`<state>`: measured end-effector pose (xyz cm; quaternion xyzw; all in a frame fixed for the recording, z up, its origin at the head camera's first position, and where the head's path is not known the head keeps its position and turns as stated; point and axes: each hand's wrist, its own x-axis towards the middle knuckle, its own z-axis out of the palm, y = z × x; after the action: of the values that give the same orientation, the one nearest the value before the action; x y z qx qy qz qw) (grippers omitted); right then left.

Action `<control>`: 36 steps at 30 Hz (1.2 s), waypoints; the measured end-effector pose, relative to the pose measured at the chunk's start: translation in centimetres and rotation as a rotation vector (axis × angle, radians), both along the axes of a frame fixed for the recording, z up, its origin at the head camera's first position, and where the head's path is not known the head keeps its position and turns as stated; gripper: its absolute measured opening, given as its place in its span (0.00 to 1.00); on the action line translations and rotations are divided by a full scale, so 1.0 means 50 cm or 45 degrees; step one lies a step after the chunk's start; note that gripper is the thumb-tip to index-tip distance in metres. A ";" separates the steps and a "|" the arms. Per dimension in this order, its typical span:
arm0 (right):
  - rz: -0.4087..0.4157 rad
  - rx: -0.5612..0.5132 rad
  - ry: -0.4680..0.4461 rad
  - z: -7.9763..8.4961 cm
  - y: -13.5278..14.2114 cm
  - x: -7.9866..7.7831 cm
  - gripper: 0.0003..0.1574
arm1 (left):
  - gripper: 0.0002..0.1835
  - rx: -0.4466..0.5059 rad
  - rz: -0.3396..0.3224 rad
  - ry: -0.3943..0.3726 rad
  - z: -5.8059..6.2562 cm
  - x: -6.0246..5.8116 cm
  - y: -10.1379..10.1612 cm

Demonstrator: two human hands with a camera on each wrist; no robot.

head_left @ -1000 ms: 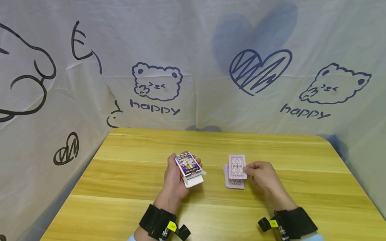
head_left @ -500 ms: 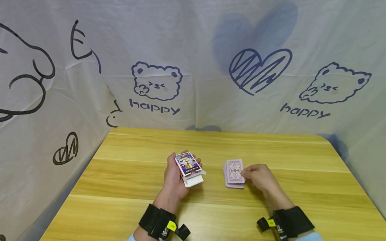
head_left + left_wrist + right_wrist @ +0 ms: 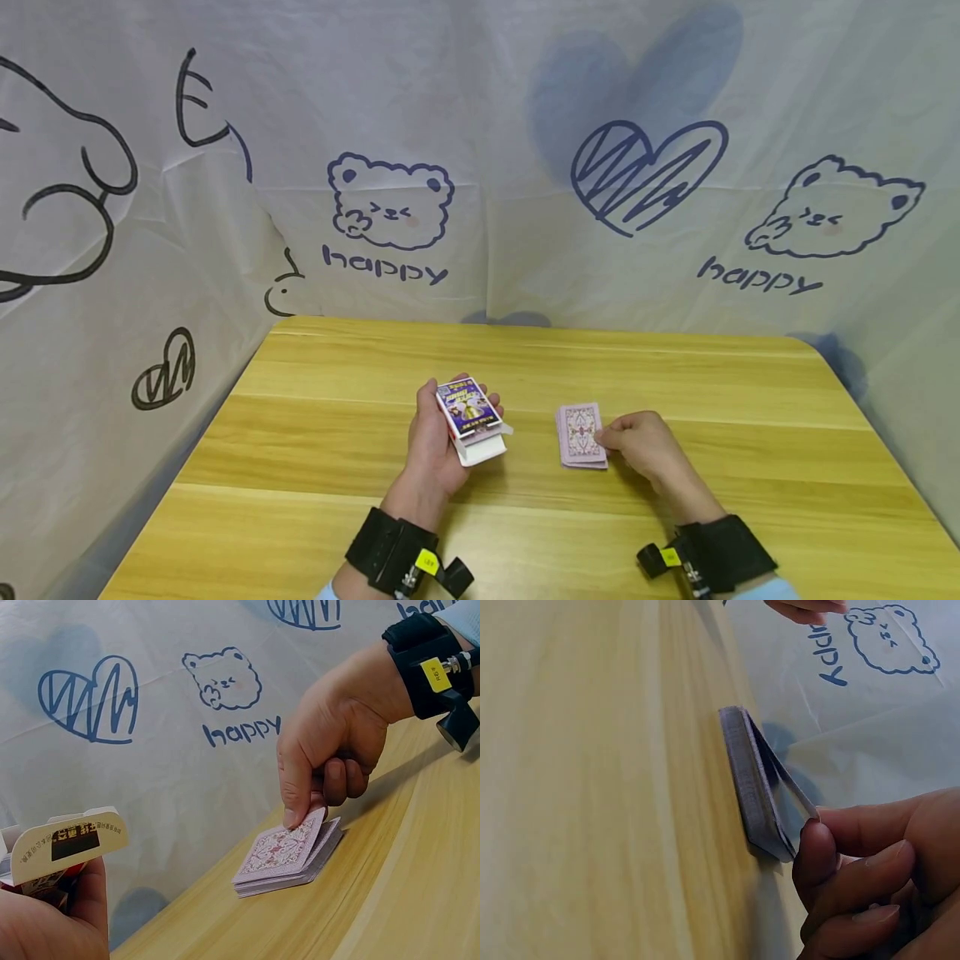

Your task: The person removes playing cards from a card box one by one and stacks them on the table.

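A purple and white card box [image 3: 470, 412] with its flap open lies across my left hand [image 3: 435, 450], the thumb along one side and fingertips curled up round the other. The printed flap [image 3: 71, 844] shows in the left wrist view. My right hand [image 3: 645, 446] pinches the right edge of a playing card [image 3: 581, 432] between thumb and forefinger. That card's back is pink and patterned. It slants over the deck of cards [image 3: 750, 791], its far edge touching the top of the deck and its pinched edge raised. The deck sits flat on the table.
The yellow wooden table [image 3: 315, 400] extends round both hands. A white cloth [image 3: 517, 233] with drawn hearts and bears hangs behind it and at the sides. A black strap with a small camera [image 3: 720, 554] is on each wrist.
My right hand has come down and slightly left, bringing the pinched card from above the far part of the deck onto it. The left hand and box stay nearly still.
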<state>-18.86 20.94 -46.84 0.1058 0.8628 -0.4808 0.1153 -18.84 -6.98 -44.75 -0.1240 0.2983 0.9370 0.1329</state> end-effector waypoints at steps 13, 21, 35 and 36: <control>0.034 0.174 0.061 -0.012 -0.004 0.004 0.13 | 0.30 0.007 -0.004 -0.008 -0.003 0.001 0.002; 0.060 0.236 0.085 -0.011 -0.007 0.008 0.13 | 0.30 0.018 -0.005 -0.012 -0.003 0.000 0.000; 0.070 0.284 0.080 -0.014 -0.008 0.002 0.14 | 0.30 0.024 0.006 -0.018 -0.002 -0.002 -0.001; 0.072 0.286 0.081 -0.014 -0.007 0.002 0.14 | 0.30 0.022 0.006 -0.017 -0.002 -0.002 -0.001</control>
<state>-18.77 20.56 -47.55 0.0784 0.9171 -0.3807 0.0889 -18.92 -7.02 -44.84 -0.1299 0.2891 0.9390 0.1337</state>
